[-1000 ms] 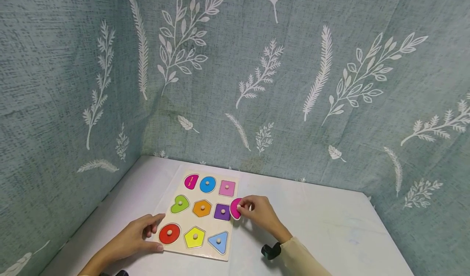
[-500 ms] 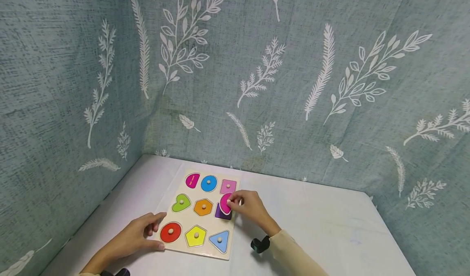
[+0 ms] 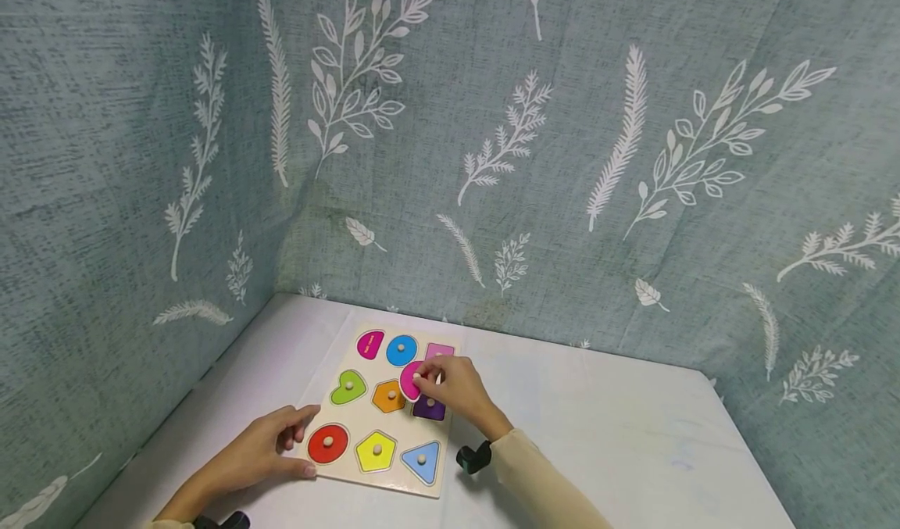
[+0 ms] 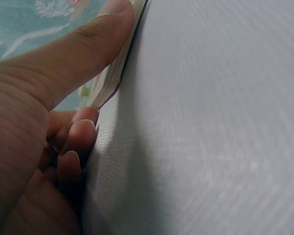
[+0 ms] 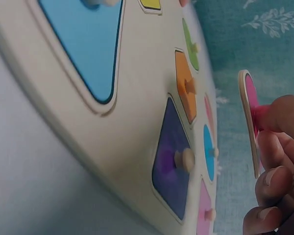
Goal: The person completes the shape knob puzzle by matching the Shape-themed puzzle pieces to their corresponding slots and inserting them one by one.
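My right hand (image 3: 453,388) pinches a magenta half-round puzzle piece (image 3: 410,382) by its knob. The piece is above the pegged puzzle board (image 3: 351,416), partly over the orange hexagon (image 3: 385,398). In the right wrist view the half-round piece (image 5: 250,115) stands nearly edge-on, apart from the board. My left hand (image 3: 256,451) holds the board's near left corner, thumb at the near edge and index fingertip at the left edge. The left wrist view shows the thumb (image 4: 83,51) against the board's rim (image 4: 118,68). A magenta half-round recess (image 3: 369,345) with print lies at the far left.
Other knobbed pieces sit in the board: blue circle (image 3: 401,350), pink square (image 3: 441,350), green heart (image 3: 348,388), purple square (image 3: 429,409), red circle (image 3: 326,445), yellow pentagon (image 3: 376,452), light-blue triangle (image 3: 422,461). The white table (image 3: 605,435) meets leaf-patterned cloth walls (image 3: 548,279).
My right hand has carried the half-round piece leftward and slightly away, from the board's right edge past the purple square to beside the orange hexagon. The left hand stays at the corner.
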Tool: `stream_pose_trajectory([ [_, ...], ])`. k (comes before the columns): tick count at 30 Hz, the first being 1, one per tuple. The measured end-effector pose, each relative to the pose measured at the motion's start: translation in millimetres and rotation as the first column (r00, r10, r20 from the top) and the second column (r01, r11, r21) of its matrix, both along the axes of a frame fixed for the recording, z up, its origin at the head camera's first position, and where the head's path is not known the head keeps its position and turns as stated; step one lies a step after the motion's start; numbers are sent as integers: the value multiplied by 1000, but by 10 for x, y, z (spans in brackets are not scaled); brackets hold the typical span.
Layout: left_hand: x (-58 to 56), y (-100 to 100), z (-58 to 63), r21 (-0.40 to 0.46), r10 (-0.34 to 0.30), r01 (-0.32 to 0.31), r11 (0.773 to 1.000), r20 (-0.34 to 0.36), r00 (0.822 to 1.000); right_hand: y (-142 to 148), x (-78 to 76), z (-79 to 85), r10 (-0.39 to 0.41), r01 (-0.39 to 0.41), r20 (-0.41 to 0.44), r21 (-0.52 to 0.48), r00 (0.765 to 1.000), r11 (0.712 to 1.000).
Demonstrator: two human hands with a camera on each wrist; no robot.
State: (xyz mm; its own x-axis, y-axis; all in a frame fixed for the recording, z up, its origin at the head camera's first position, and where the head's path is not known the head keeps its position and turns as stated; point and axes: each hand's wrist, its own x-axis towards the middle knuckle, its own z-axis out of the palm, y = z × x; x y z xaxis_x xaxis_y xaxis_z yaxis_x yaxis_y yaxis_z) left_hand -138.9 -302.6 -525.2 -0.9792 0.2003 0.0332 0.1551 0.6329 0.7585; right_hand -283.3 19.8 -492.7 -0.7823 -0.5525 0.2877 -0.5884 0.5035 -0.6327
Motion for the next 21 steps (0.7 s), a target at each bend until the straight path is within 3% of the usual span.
stream_pose_trajectory([
  [9, -9, 2, 15, -19, -6, 6, 1000, -10, 1000, -165, -35, -50, -6, 5, 25, 10, 1000, 1000],
  [21, -21, 3, -17, -24, 23, -22, 999, 28, 999, -448, -71, -71, -2, 2, 9, 54, 1000, 999],
])
